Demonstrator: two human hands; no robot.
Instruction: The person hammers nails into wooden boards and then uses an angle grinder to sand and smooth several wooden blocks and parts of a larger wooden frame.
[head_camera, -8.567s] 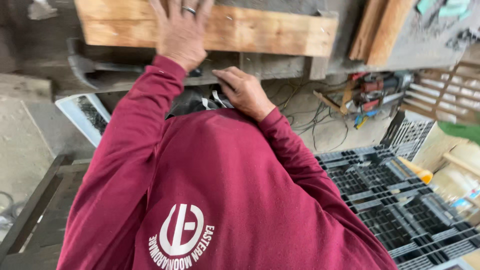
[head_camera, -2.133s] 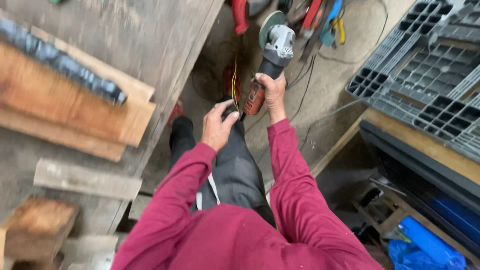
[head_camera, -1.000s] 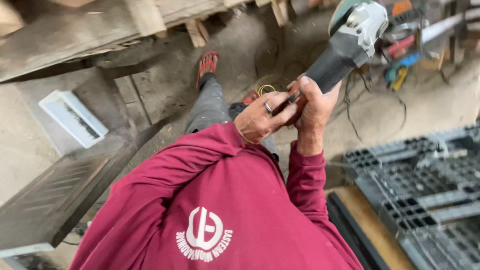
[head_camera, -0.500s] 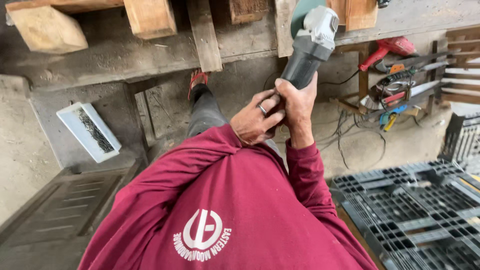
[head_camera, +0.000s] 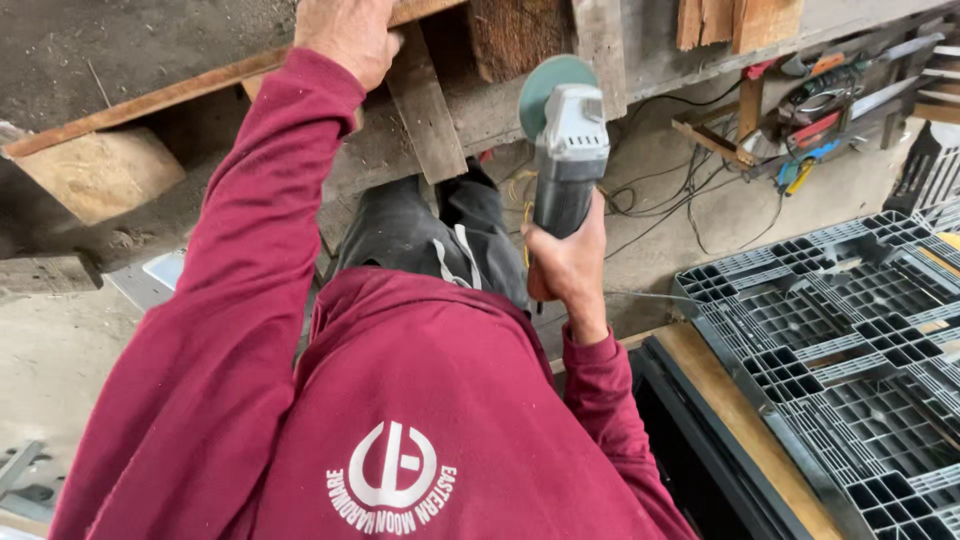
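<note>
Right hand is gripping the grinder upright, its disc kept clear of the body; left hand is pressing flat on the plank, steadying it.

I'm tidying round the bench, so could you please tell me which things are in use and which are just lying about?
In use:
angle grinder, held in the right hand
wooden plank, under the left hand

Lying about:
grey plastic pallet
wood block
hand tools by the wall
loose cables

Left hand outstretched, flat; right hand fisted.
</note>
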